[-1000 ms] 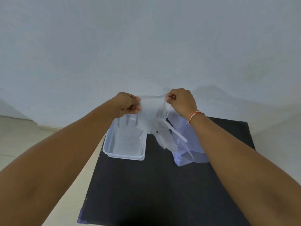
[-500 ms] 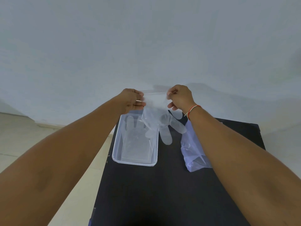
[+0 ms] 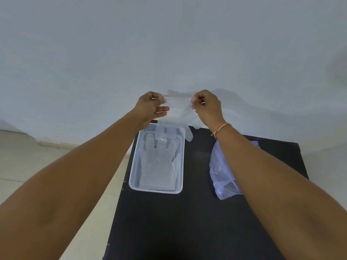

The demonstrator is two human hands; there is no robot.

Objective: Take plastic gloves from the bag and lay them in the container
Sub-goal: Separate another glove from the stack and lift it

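1. Fingers of the left hand [image 3: 153, 106] and right hand [image 3: 206, 106] pinch a clear glove [image 3: 177, 113] by its cuff, stretched above the container's [image 3: 132, 177] far end.
2. One glove [image 3: 157, 162] already lies flat inside; this one is not yet laid.
3. By the tabletop's [image 3: 187, 222] right edge the bag [image 3: 221, 171] seems to hold more.

1. I see the container [image 3: 155, 188] on the table [image 3: 187, 222], towards its left edge, with a glove [image 3: 156, 162] lying in it.
2. The bag [image 3: 222, 177] lies on the table to the container's right, apart from it.
3. Both hands, left hand [image 3: 150, 107] and right hand [image 3: 207, 107], hold another glove [image 3: 178, 113] above the container's far end.
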